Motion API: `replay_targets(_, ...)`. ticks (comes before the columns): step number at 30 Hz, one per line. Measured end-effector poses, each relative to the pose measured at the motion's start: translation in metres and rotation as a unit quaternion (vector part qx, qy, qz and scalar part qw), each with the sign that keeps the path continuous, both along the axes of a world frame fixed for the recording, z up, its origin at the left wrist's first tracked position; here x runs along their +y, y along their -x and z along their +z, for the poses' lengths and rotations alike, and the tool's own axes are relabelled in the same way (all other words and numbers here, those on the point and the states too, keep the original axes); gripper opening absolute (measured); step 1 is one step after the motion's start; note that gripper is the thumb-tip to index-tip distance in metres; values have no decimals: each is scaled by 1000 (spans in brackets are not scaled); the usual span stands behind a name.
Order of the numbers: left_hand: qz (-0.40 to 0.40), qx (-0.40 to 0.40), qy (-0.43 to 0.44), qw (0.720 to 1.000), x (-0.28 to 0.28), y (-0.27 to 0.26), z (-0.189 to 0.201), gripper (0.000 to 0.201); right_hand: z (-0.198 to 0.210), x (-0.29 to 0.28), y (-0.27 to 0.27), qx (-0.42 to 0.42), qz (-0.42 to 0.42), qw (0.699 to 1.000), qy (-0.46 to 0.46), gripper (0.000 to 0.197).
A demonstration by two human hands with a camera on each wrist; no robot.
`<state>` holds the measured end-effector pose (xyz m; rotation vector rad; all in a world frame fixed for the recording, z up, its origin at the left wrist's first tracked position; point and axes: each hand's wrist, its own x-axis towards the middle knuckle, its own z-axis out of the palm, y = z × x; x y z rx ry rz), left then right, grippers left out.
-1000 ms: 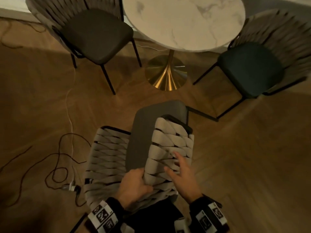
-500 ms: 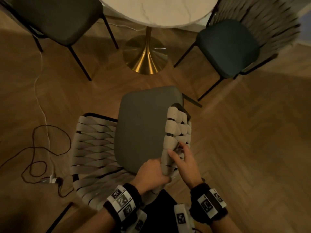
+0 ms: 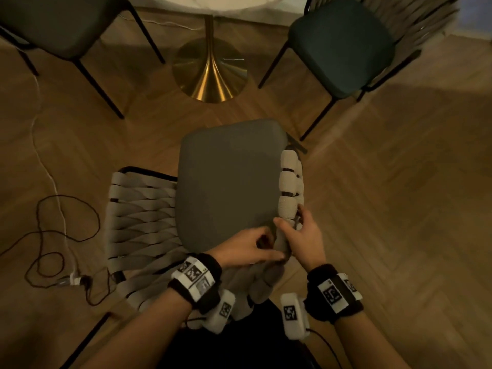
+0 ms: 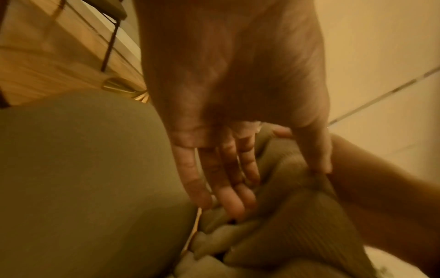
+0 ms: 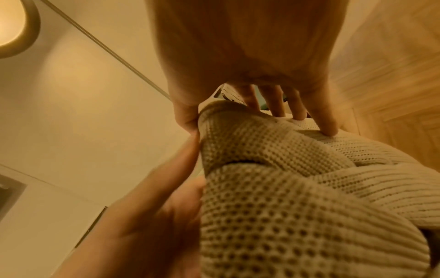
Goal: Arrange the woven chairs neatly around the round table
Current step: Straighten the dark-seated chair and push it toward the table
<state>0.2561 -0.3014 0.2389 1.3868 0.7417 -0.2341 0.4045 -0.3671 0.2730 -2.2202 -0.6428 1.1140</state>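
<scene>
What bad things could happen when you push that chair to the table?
The chair might bump the gold table base or the blue chair's leg if pushed crookedly. Both hands grip one woven side only, so it could twist. The cables beside it might snag a leg.

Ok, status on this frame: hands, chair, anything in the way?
Left hand and right hand both grip the near chair's woven back. Chair faces the table base, short of it. Cables on floor at left, clear of the path.

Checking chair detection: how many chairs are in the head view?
3. Grey-seated chair at centre, held by the left hand and right hand; dark chair top left; teal chair top right. Others may lie outside the frame.
</scene>
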Motion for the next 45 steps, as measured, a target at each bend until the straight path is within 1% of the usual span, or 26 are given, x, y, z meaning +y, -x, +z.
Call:
replay_targets(2,79,-4,12,997,10,18,-14,25,-2,-5,-13,8,-5,1000,10,67)
replay_targets(4,184,27,-45,981,27,44,-28,16,-7,-13,-28,13,-17,999,25,65)
replay_targets(6,265,84,-153,948,46,76,-40,5,-14,-21,-42,4,-41,999,35,57)
replay_targets(7,284,115,-207,929,55,93,-45,4,-17,-24,-49,-2,-59,998,37,52)
replay_targets(8,296,140,-247,912,62,108,-50,3,-20,-28,-56,-8,-81,996,38,49)
replay_targets(10,323,180,-286,884,72,135,-58,4,-25,-34,-70,-29,-120,992,40,48)
replay_targets(12,335,216,-311,863,77,150,-68,15,-26,-42,-86,-51,-149,986,52,48)
replay_targets(14,344,259,-326,841,78,160,-83,32,-27,-49,-102,-70,-157,982,77,47)
replay_targets(15,357,284,-316,832,77,163,-91,43,-27,-51,-109,-79,-155,981,85,47)
replay_targets(16,377,303,-295,824,76,165,-99,54,-29,-53,-115,-85,-155,980,92,47)
replay_targets(17,407,318,-255,818,74,167,-107,66,-31,-54,-120,-88,-155,979,96,47)
replay_targets(18,445,322,-196,812,73,166,-113,75,-33,-55,-124,-92,-154,979,98,47)
replay_targets(19,476,326,-127,807,71,168,-118,80,-35,-56,-127,-94,-152,979,99,48)
replay_targets(20,489,329,-69,805,68,169,-124,77,-38,-57,-130,-95,-152,979,101,49)
replay_targets(21,472,343,-33,811,64,171,-128,69,-39,-58,-133,-96,-153,978,105,50)
replay_targets(22,444,358,-23,822,61,174,-128,58,-41,-59,-136,-97,-157,977,109,50)
replay_targets(23,423,370,-27,826,59,179,-133,50,-42,-59,-138,-98,-159,976,113,49)
replay_targets(26,385,372,-49,843,55,190,-136,48,-43,-64,-138,-100,-165,974,116,46)
replay_targets(30,389,385,-46,836,43,199,-122,38,-44,-82,-125,-88,-171,971,139,48)
replay_targets(33,398,367,-39,840,47,207,-111,41,-48,-82,-119,-72,-179,970,150,50)
replay_targets(35,391,382,-45,836,55,217,-110,45,-52,-77,-117,-64,-176,968,165,49)
replay_targets(40,364,403,-55,838,71,256,-121,57,-67,-50,-109,-53,-161,969,177,56)
replay_targets(42,360,423,-59,830,74,269,-120,58,-73,-38,-103,-48,-153,970,182,58)
replay_targets(45,380,428,-31,820,71,288,-128,58,-74,-15,-94,-54,-131,974,179,57)
